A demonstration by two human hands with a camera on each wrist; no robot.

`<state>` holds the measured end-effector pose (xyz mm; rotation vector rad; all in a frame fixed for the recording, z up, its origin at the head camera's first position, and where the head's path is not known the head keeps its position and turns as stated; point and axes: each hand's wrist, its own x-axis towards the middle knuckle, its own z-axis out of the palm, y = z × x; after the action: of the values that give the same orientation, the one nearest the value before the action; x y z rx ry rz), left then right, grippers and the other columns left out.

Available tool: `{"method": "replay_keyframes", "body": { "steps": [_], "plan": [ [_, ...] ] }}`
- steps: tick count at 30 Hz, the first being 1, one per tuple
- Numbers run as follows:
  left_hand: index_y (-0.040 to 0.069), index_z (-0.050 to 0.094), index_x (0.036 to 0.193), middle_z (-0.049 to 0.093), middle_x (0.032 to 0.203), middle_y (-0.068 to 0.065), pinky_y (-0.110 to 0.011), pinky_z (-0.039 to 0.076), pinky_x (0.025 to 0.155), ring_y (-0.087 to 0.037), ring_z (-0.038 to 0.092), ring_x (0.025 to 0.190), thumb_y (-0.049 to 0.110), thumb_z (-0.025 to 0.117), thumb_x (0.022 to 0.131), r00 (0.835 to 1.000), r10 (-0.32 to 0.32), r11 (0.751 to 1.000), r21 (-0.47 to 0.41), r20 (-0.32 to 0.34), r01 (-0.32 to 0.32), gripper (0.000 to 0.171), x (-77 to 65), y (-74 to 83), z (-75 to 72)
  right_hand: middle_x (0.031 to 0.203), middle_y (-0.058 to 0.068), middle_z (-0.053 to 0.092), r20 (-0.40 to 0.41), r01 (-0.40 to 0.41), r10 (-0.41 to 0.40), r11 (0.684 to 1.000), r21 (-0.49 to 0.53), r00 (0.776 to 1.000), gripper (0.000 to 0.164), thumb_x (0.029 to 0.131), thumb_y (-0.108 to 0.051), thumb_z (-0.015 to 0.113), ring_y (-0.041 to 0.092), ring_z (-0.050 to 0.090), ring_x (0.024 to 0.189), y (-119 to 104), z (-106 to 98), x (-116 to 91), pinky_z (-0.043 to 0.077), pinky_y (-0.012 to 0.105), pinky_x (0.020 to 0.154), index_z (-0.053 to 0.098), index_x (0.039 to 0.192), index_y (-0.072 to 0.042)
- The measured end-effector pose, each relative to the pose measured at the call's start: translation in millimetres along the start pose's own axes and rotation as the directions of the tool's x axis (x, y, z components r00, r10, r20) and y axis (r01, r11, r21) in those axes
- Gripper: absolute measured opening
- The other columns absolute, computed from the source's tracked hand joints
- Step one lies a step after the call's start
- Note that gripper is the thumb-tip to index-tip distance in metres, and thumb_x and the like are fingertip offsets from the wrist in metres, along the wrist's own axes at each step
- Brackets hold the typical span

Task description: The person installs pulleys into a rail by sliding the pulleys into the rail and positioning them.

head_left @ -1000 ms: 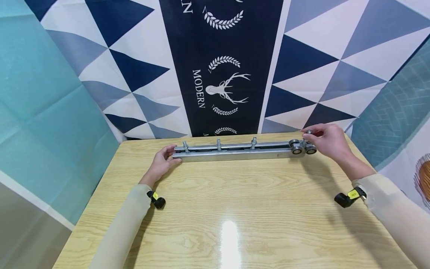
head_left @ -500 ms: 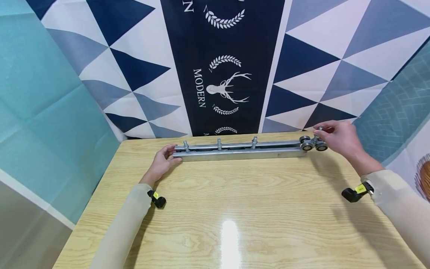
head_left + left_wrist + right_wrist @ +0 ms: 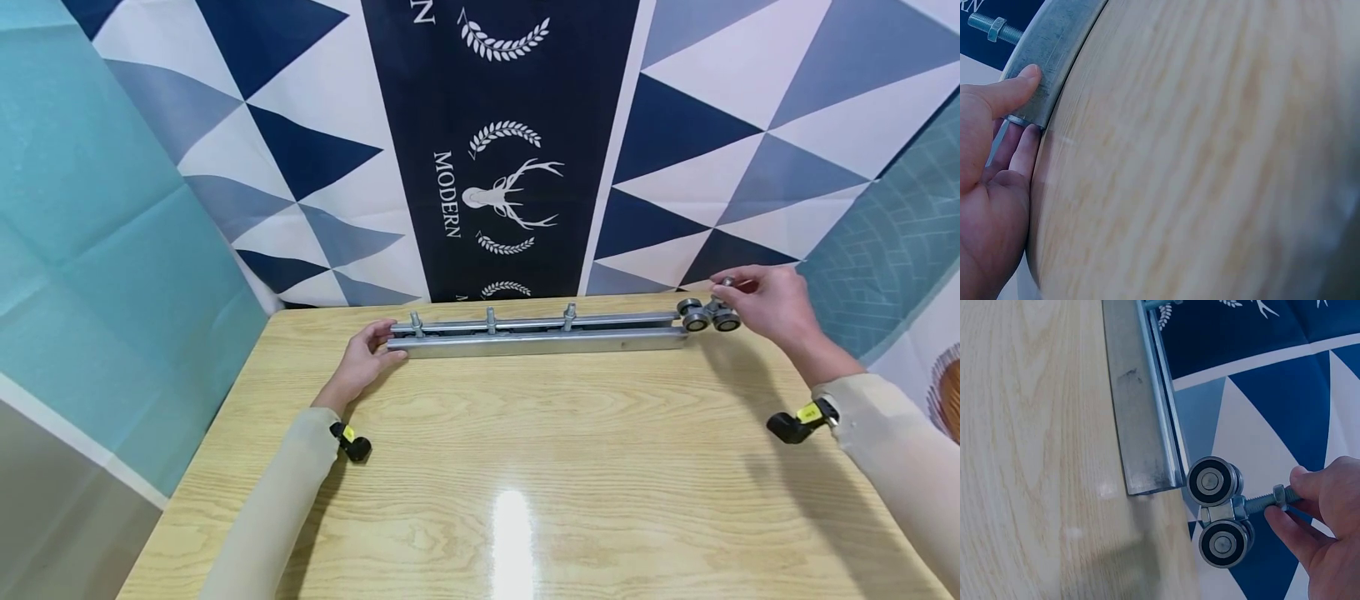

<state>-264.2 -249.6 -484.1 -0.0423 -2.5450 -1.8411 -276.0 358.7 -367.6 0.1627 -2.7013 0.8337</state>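
Observation:
A metal channel track (image 3: pixel 540 342) lies along the back of the wooden table, slot upward. Three bolts (image 3: pixel 491 320) stand up out of its slot. My left hand (image 3: pixel 362 364) grips the track's left end, thumb on the front wall and fingers at the end and behind. With thumb and fingertips, my right hand (image 3: pixel 776 307) pinches the threaded bolt of a roller trolley (image 3: pixel 708 315). The trolley's wheels (image 3: pixel 1212 481) hang just off the track's right end, above the table. In the right wrist view a nut (image 3: pixel 1280 497) sits on that bolt close to my fingertips.
The wooden table (image 3: pixel 480 433) spreads out in front of the track. A patterned cloth wall (image 3: pixel 495 150) rises right behind the table's back edge. Teal cloth (image 3: pixel 112 233) hangs at the left side.
My right hand has moved to the right and slightly up with the roller trolley, from over the track's right end to just past it. The left hand keeps its grip on the track.

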Motion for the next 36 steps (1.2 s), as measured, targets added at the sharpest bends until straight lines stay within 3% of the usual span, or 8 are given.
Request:
{"method": "replay_keyframes", "body": {
  "steps": [9, 23, 36],
  "plan": [
    [0.004, 0.047, 0.145, 0.052, 0.141, -0.021, -0.048, 0.038, 0.117, -0.032, 0.049, 0.132, 0.004, 0.076, 0.086, 1.000, 0.012, 1.000, -0.017, 0.000, -0.012, 0.066, 0.3, -1.6, -0.5, 0.102, 0.028, 0.073, 0.017, -0.026, 0.027, 1.000, -0.010, 1.000, 0.034, 0.098, -0.032, 0.063, -0.011, 0.050, 0.061, 6.8, -0.7, 1.8, 0.046, 0.028, 0.044, 0.075, 0.112, -0.003],
    [0.005, 0.047, 0.146, 0.053, 0.141, -0.020, -0.048, 0.043, 0.114, -0.032, 0.051, 0.131, 0.004, 0.076, 0.087, 1.000, 0.006, 1.000, -0.008, -0.002, -0.007, 0.065, 0.9, -1.0, 0.1, 0.098, 0.026, 0.075, 0.012, -0.048, 0.048, 0.999, -0.022, 0.999, 0.030, 0.097, -0.028, 0.065, -0.014, 0.048, 0.060, 22.0, 14.3, -2.4, 0.047, 0.028, 0.045, 0.075, 0.114, -0.005],
    [0.005, 0.047, 0.145, 0.053, 0.140, -0.021, -0.046, 0.043, 0.113, -0.032, 0.052, 0.131, 0.003, 0.076, 0.086, 1.000, 0.011, 1.000, -0.011, -0.003, -0.011, 0.066, 0.6, -0.2, -0.3, 0.099, 0.028, 0.075, 0.041, -0.058, 0.058, 0.998, 0.003, 0.997, 0.029, 0.096, -0.024, 0.067, -0.013, 0.049, 0.060, 27.4, 28.5, -4.4, 0.047, 0.026, 0.043, 0.075, 0.111, -0.001]
  ]
}}
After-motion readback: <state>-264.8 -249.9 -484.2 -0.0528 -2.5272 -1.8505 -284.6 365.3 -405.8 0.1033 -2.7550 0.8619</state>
